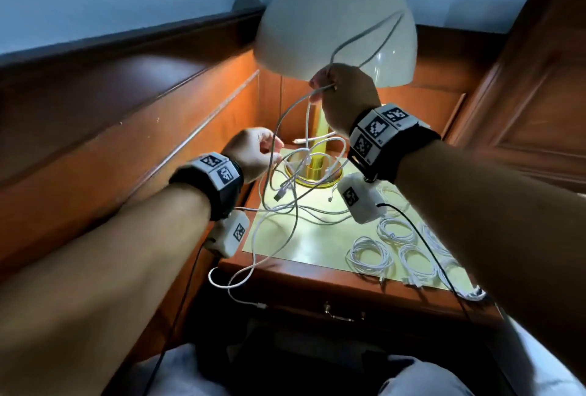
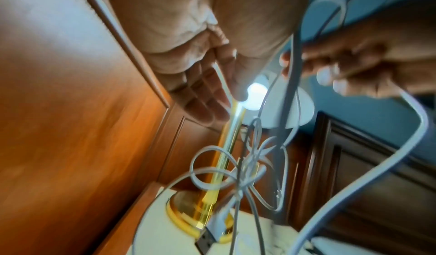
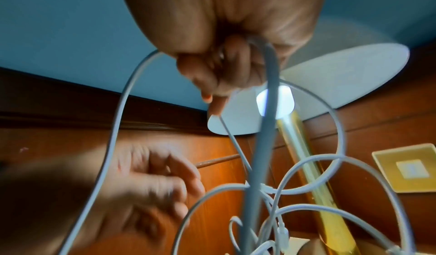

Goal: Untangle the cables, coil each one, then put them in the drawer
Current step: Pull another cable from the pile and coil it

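Cables (image 1: pixel 295 180) tangled in right grip (image 1: pixel 344 94), drawer (image 1: pixel 339 313) closed

Table lamp (image 1: pixel 336 21) with white dome shade, lit bulb (image 3: pixel 274 100) and brass stem on a round brass base (image 1: pixel 312 173), standing at the rear of a wooden nightstand (image 1: pixel 285 272); wood wall panelling (image 1: pixel 126 104) left of the lamp, a brass wall plate (image 3: pixel 410 167) to its right.

nightstand (image 1: pixel 317 278): glossy wood | lamp stem (image 1: pixel 312 170): shiny brass | cables (image 1: pixel 285 205): smooth white plastic
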### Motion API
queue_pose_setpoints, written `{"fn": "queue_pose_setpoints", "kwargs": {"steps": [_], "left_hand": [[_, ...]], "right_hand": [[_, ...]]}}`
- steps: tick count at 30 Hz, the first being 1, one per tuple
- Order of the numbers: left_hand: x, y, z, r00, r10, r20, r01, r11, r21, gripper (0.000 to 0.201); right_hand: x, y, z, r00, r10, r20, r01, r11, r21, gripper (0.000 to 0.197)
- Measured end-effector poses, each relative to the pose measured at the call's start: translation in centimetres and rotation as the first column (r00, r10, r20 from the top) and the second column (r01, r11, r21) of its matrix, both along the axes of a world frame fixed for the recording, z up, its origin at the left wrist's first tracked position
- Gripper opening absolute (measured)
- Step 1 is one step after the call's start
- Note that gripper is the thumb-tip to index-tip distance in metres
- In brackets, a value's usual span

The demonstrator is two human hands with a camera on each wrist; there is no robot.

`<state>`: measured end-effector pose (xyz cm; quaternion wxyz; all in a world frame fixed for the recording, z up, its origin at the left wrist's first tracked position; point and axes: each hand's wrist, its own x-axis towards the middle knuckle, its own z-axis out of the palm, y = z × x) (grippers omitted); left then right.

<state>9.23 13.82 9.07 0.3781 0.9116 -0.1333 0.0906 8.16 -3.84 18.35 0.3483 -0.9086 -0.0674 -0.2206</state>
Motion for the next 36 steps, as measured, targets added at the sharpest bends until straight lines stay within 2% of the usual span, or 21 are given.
{"fn": "queue_pose_setpoints", "kwargs": {"steps": [1,4,6,8,11,14,17,20,24,26,28,29,31,33,36], "left_hand": [[-0.1,-0.3,-0.6,0.999,-0.024,-0.039,0.025,0.999,0.023,0.021],[-0.3,-1.6,-2.2,0.977,-0.151,-0.148,0.146,0.988,-0.043,0.038],[-0.1,-2.3,-3.1,0.975,-0.165,-0.15,0.167,0.986,-0.003,0.041],[0.2,-2.8,-4.1,0.983,-0.137,-0.119,0.147,0.986,0.081,0.038],[0.5,-2.7,-5.1,0.993,-0.08,-0.086,0.098,0.968,0.229,0.032],[0.8,-2.4,-5.7,0.994,-0.025,-0.107,0.052,0.965,0.256,0.033],[1.0,-1.9,-6.4,0.987,0.038,-0.155,0.01,0.955,0.297,0.032],[1.3,-1.6,-6.8,0.984,0.086,-0.155,-0.027,0.938,0.346,0.036],[1.6,-1.2,-7.1,0.978,0.092,-0.19,-0.024,0.943,0.333,0.044],[1.6,-1.2,-7.1,0.979,0.053,-0.198,0.009,0.954,0.298,0.04],[1.1,-1.2,-7.1,0.98,0.035,-0.198,0.016,0.968,0.249,0.031],[0.9,-1.3,-7.1,0.978,0.02,-0.209,0.021,0.981,0.193,0.024],[0.7,-1.7,-7.2,0.96,-0.056,-0.274,0.046,0.998,-0.043,0.007],[0.5,-2.1,-6.9,0.947,-0.112,-0.303,0.038,0.97,-0.24,0.011],[0.5,-2.3,-6.1,0.95,-0.089,-0.299,-0.028,0.93,-0.366,0.017]], "right_hand": [[0.0,0.0,0.2,1.0,0.002,0.025,-0.003,1.0,0.019,0.022],[0.0,0.1,0.3,0.999,0.032,0.004,-0.032,0.999,-0.006,0.021],[0.1,-0.2,0.4,0.997,0.012,0.082,-0.014,1.0,0.017,0.023],[0.2,-0.7,0.6,0.983,-0.027,0.18,0.018,0.999,0.049,0.025],[0.4,-1.3,0.7,0.973,-0.035,0.227,0.025,0.999,0.048,0.025],[0.2,-1.8,0.8,0.957,-0.036,0.289,0.028,0.999,0.033,0.026],[0.1,-1.8,1.0,0.963,-0.011,0.268,0.004,1.0,0.026,0.027],[0.5,-2.2,1.1,0.931,-0.051,0.361,0.045,0.999,0.025,0.026],[0.4,-2.2,1.3,0.94,-0.014,0.341,0.02,1.0,-0.015,0.023],[0.2,-2.3,1.6,0.935,-0.018,0.355,0.021,1.0,-0.006,0.022],[0.2,-2.2,1.5,0.953,-0.002,0.303,0.004,1.0,-0.008,0.022],[0.1,-2.2,1.4,0.957,0.01,0.29,-0.012,1.0,0.003,0.022],[-0.2,-2.2,1.2,0.95,0.004,0.313,-0.001,1.0,-0.009,0.023],[-0.3,-2.2,0.8,0.943,0.01,0.334,0.006,0.999,-0.047,0.024],[-0.3,-2.0,0.3,0.934,0.007,0.356,-0.001,1.0,-0.015,0.023]]}}
